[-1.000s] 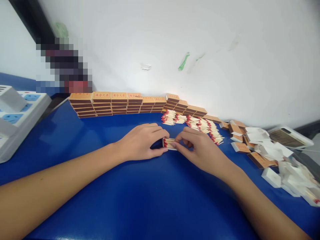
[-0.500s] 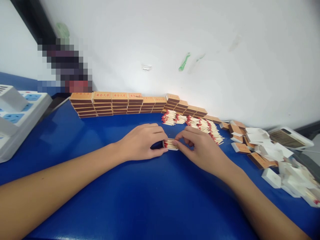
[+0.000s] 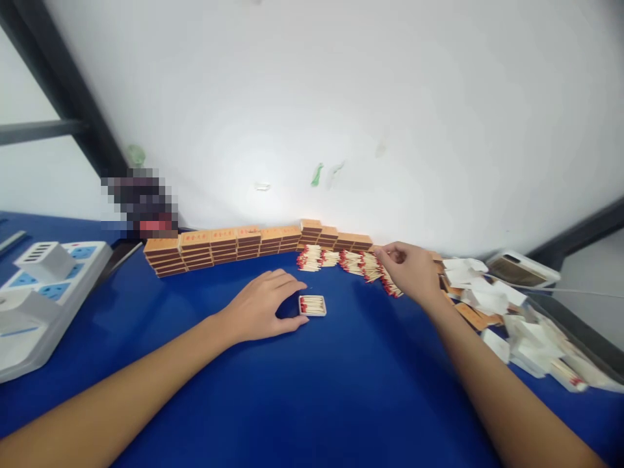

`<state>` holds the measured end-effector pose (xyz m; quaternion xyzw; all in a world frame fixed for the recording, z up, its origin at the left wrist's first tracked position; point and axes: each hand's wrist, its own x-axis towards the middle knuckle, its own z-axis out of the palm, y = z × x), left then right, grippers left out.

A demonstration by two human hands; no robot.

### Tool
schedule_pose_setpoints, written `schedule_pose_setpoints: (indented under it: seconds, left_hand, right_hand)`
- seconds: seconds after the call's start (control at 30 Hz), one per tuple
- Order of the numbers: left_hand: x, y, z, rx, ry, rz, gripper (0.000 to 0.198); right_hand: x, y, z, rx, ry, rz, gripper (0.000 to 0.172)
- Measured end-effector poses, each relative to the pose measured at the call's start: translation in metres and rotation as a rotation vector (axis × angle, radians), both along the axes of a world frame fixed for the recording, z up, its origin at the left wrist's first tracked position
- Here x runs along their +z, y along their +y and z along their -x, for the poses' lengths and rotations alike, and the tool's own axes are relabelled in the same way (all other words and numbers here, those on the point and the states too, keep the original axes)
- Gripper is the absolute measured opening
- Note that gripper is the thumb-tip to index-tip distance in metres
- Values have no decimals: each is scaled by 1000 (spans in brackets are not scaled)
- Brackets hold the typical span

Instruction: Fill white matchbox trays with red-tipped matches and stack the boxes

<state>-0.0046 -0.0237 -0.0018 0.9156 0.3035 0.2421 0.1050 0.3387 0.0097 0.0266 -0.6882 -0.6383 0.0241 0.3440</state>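
Note:
A small white matchbox tray [image 3: 312,314] filled with red-tipped matches lies on the blue table. My left hand [image 3: 266,305] rests beside it on the left, thumb and fingers apart around its left end, gripping nothing. My right hand [image 3: 412,270] is at the right end of the matchbox row, above the loose matches. Its fingers are curled together in a pinch, and they hide whatever is between them. Several heaps of matches [image 3: 351,262] lie just left of that hand.
Stacked orange matchboxes [image 3: 223,244] line the white wall. To the right lie loose matchbox sleeves [image 3: 470,316] and a pile of white trays [image 3: 487,299], with a white device [image 3: 524,268] behind them. A white power strip [image 3: 63,305] stands at the left.
My right hand has left the match-filled tray and moved right and away from me to the loose boxes. My left hand has loosened from the tray. The view has tilted up.

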Motion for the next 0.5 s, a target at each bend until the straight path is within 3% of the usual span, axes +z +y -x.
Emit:
schedule_pose_setpoints:
  seconds: [0.07,0.23,0.37,0.5]
  left_hand:
    - [2,-1,-1,36,8,6,48]
    - [15,-4,-9,89,82,84,42]
    - [28,-2,-19,95,144,144,37]
    - [31,1,-23,63,107,148,31]
  right_hand:
    - [4,13,-8,-104,98,70,32]
    - [15,40,0,-170,122,94,28]
    - [22,51,27,-87,129,98,25]
    - [27,59,62,43,175,144,31]
